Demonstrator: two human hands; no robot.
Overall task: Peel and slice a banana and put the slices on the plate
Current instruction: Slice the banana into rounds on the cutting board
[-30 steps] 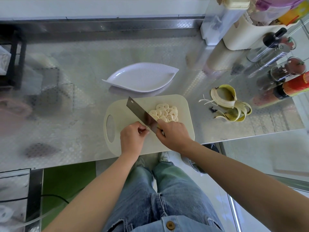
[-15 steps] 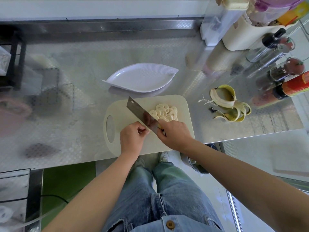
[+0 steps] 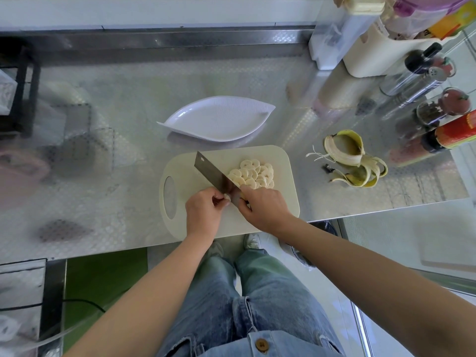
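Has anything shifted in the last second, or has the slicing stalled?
Nothing visibly moved. The right hand still grips the knife, the left hand still pinches the last banana stub beside the blade, the slices stay piled on the cutting board, and the plate still holds none.

The person wears faded blue jeans [image 3: 260, 300], a brown-buttoned denim shirt [image 3: 226, 350] and pale sneakers [image 3: 252, 240].

Banana slices [image 3: 251, 173], seemingly overlapping, near plate [image 3: 216, 119]

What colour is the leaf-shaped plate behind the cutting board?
The leaf-shaped ribbed plate is plain white, seen best in the head view.
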